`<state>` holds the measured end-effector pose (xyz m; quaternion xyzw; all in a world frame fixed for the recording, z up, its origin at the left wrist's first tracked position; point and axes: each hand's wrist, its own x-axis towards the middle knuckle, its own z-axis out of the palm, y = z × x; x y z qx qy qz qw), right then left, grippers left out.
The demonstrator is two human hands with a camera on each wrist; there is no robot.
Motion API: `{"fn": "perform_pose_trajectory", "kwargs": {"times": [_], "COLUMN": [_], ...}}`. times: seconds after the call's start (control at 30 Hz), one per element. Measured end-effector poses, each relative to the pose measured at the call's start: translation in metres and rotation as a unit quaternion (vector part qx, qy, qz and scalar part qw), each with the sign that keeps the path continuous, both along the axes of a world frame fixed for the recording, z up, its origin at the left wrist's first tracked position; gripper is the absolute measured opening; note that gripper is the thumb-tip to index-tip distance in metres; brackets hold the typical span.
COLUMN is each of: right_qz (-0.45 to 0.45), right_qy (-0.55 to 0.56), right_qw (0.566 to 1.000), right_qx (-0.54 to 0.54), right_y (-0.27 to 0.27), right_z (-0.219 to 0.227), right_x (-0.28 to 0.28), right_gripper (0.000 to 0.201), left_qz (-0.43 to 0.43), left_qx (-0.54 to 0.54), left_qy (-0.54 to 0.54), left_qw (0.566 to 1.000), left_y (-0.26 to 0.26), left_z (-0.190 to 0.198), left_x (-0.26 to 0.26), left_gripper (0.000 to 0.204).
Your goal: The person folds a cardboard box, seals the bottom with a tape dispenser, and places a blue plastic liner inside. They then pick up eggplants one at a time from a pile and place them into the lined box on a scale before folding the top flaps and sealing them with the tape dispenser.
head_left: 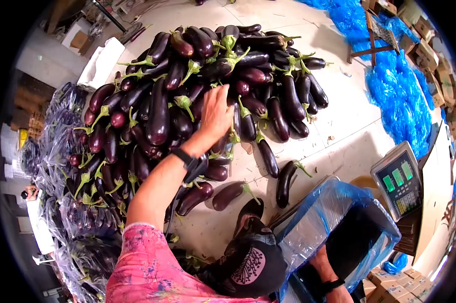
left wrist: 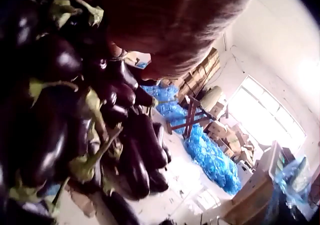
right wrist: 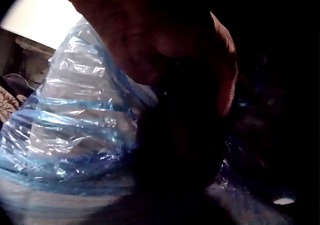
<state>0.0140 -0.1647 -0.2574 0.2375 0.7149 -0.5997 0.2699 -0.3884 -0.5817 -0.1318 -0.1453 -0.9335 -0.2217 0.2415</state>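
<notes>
In the head view my left hand (head_left: 218, 113) reaches down into a large heap of glossy purple eggplants (head_left: 158, 113). Its fingers bend loosely over the heap, with a gap between them in the left wrist view and eggplants (left wrist: 122, 75) right at the fingertips. My right hand (head_left: 320, 260) is down inside a box lined with blue plastic film (head_left: 309, 214). In the right wrist view its fingers (right wrist: 227, 82) curl over a dark, rounded eggplant shape (right wrist: 180, 140), mostly lost in deep shadow.
A scale display (head_left: 397, 179) stands beyond the box at right. Blue plastic film (head_left: 397, 96) lies by a wooden stand (head_left: 372, 43), with cartons (head_left: 425, 55) behind. Bagged eggplants (head_left: 63, 131) line the left. Loose eggplants (head_left: 286, 184) lie between heap and box.
</notes>
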Motion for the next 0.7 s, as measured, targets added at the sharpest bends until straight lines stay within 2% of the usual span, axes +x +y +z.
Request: {"fn": "perform_pose_trajectory", "kwargs": {"times": [0.07, 0.1, 0.2, 0.23, 0.27, 0.3, 0.33, 0.4, 0.47, 0.53, 0.57, 0.63, 0.67, 0.7], "right_qz": [-0.039, 0.03, -0.187, -0.153, -0.004, 0.155, 0.111, 0.024, 0.054, 0.168, 0.23, 0.201, 0.188, 0.214], "right_qy": [0.005, 0.023, -0.044, -0.019, -0.07, -0.121, -0.136, -0.163, -0.194, -0.214, -0.181, -0.168, -0.162, -0.155], "right_qw": [0.996, 0.999, 0.975, 0.987, 0.99, 0.941, 0.954, 0.97, 0.961, 0.926, 0.911, 0.919, 0.922, 0.917], "right_qx": [-0.076, 0.009, -0.114, -0.043, 0.124, 0.275, 0.242, 0.177, 0.19, 0.26, 0.29, 0.295, 0.297, 0.3], "right_y": [0.009, 0.006, -0.006, -0.013, -0.025, -0.039, -0.038, -0.036, -0.03, -0.038, -0.037, -0.032, -0.029, -0.026], "right_z": [-0.018, -0.006, -0.016, -0.012, 0.032, 0.079, 0.076, 0.062, 0.055, 0.071, 0.067, 0.027, 0.013, 0.015], "right_x": [0.008, 0.005, 0.011, 0.013, -0.009, -0.033, -0.031, -0.026, -0.022, -0.037, -0.034, -0.008, 0.002, 0.003], "right_gripper": [0.042, 0.041, 0.049, 0.051, 0.054, 0.056, 0.058, 0.06, 0.068, 0.071, 0.073, 0.075, 0.077, 0.078], "left_qz": [0.005, 0.023, 0.071, 0.072, 0.086, 0.04, -0.007, -0.112, -0.147, -0.155, -0.162, -0.155, -0.167, -0.193], "left_qx": [-0.049, -0.066, -0.113, -0.107, -0.126, -0.129, -0.132, -0.068, -0.003, 0.017, 0.023, 0.015, -0.01, -0.085], "left_qy": [0.024, 0.009, -0.065, -0.081, -0.027, 0.008, 0.046, -0.012, -0.065, -0.112, -0.108, -0.115, -0.086, -0.079], "left_qw": [0.998, 0.998, 0.989, 0.988, 0.988, 0.991, 0.99, 0.991, 0.987, 0.981, 0.98, 0.981, 0.982, 0.974], "left_y": [0.001, 0.0, 0.003, 0.003, 0.009, 0.015, 0.022, 0.04, 0.063, 0.089, 0.102, 0.13, 0.143, 0.156], "left_z": [0.01, 0.01, 0.002, -0.005, -0.01, -0.009, -0.006, -0.02, -0.04, -0.057, -0.067, -0.081, -0.088, -0.084], "left_x": [-0.033, -0.045, -0.061, -0.063, -0.057, -0.048, -0.041, -0.031, -0.024, -0.025, -0.031, -0.044, -0.052, -0.058], "left_gripper": [0.069, 0.071, 0.072, 0.071, 0.062, 0.057, 0.053, 0.036, 0.036, 0.035, 0.035, 0.038, 0.044, 0.048]}}
